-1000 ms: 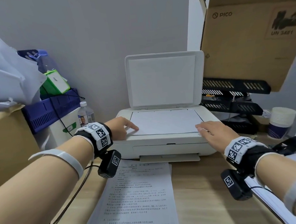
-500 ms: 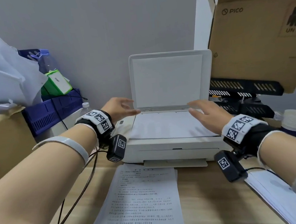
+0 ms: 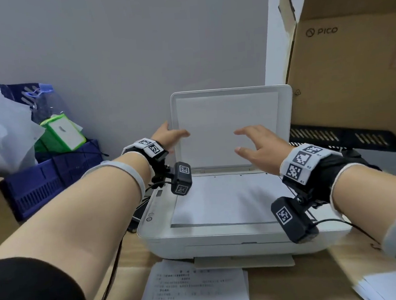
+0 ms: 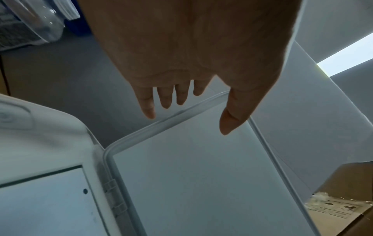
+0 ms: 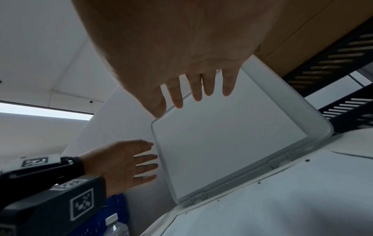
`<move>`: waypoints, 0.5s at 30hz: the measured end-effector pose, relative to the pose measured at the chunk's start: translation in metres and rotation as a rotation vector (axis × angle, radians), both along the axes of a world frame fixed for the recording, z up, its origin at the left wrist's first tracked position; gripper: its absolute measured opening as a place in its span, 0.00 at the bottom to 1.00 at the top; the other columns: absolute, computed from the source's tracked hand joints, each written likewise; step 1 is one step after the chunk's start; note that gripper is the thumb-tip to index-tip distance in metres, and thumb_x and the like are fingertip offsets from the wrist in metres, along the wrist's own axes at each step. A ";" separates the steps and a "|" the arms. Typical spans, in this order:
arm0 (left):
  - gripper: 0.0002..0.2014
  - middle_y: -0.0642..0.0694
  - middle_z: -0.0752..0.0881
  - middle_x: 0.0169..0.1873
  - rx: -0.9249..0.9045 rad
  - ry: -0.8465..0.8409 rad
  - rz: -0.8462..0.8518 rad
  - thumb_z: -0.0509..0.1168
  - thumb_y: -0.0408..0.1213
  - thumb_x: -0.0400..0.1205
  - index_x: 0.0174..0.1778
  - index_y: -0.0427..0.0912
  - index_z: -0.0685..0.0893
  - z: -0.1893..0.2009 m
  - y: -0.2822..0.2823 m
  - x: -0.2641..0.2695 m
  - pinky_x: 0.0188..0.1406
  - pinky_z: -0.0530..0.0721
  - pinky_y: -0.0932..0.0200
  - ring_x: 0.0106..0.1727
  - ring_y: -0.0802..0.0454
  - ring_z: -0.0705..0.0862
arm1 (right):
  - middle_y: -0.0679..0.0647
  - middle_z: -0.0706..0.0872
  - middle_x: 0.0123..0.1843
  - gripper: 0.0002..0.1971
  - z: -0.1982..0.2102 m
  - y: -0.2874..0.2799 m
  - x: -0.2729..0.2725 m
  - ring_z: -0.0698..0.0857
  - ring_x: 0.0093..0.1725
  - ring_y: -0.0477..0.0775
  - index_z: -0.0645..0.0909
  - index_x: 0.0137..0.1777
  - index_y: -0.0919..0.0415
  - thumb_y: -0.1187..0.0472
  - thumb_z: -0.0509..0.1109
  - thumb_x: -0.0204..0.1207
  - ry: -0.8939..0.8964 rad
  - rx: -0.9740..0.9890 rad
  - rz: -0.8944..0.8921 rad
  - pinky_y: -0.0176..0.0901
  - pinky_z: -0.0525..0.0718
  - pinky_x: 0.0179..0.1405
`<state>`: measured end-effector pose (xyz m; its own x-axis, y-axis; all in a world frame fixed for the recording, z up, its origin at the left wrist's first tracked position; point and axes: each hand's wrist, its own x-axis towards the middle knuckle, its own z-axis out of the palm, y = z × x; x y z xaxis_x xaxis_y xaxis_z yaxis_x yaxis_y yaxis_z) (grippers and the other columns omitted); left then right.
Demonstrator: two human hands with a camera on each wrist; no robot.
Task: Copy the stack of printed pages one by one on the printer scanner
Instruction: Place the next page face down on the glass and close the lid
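On the scanner glass (image 3: 277, 220), blank-side-up page (image 3: 228, 199), below both hands' spread, empty fingers (image 3: 242, 132).

One printer (image 3: 233, 231), with one lid (image 3: 231, 126) raised just beyond the fingertips of two hands: one left hand (image 3: 168, 138), one right hand (image 3: 260, 145). One sheet (image 3: 228, 199) lies on the glass below the fingers. One printed page (image 3: 197, 290) lies nearer than the wrists. One cardboard box (image 3: 350, 69) right of the right fingers; one blue crate (image 3: 49, 176) and one water bottle (image 5: 116, 226) left of the left fingers.

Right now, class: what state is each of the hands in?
Left hand: open, fingers straight at the scanner lid's left edge; contact unclear.
Right hand: open, holding nothing.
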<state>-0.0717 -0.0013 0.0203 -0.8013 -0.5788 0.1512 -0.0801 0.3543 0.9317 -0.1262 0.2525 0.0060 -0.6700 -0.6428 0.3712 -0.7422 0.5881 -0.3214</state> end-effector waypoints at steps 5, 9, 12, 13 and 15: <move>0.38 0.45 0.80 0.62 0.043 0.101 0.053 0.75 0.36 0.77 0.82 0.46 0.65 0.001 -0.006 -0.009 0.61 0.84 0.43 0.59 0.47 0.81 | 0.52 0.51 0.88 0.36 0.016 -0.005 0.002 0.49 0.87 0.52 0.56 0.85 0.47 0.52 0.69 0.81 0.140 -0.009 -0.041 0.52 0.52 0.84; 0.23 0.40 0.87 0.56 -0.061 0.122 0.050 0.76 0.35 0.77 0.67 0.40 0.78 -0.004 -0.007 0.004 0.59 0.87 0.44 0.52 0.45 0.86 | 0.54 0.37 0.89 0.48 0.027 -0.013 0.010 0.34 0.87 0.57 0.43 0.86 0.44 0.49 0.73 0.75 0.466 0.134 -0.190 0.63 0.40 0.86; 0.13 0.37 0.89 0.55 -0.201 0.121 -0.025 0.74 0.35 0.79 0.59 0.38 0.85 -0.008 -0.006 0.021 0.58 0.88 0.45 0.51 0.45 0.87 | 0.56 0.43 0.89 0.48 0.030 -0.022 0.019 0.40 0.88 0.59 0.41 0.86 0.43 0.47 0.72 0.77 0.531 0.152 -0.192 0.66 0.40 0.85; 0.13 0.38 0.89 0.55 -0.234 0.111 -0.052 0.74 0.36 0.79 0.59 0.38 0.86 -0.010 -0.006 0.028 0.58 0.88 0.46 0.52 0.45 0.88 | 0.56 0.50 0.88 0.44 0.029 -0.025 0.023 0.47 0.88 0.59 0.44 0.86 0.43 0.46 0.70 0.78 0.520 0.157 -0.174 0.66 0.42 0.85; 0.13 0.41 0.90 0.54 -0.270 0.079 -0.088 0.74 0.38 0.80 0.59 0.39 0.87 -0.014 -0.006 0.043 0.59 0.88 0.47 0.56 0.45 0.88 | 0.53 0.66 0.82 0.35 0.026 -0.029 0.032 0.63 0.83 0.59 0.53 0.84 0.43 0.46 0.67 0.81 0.499 0.162 -0.134 0.64 0.50 0.85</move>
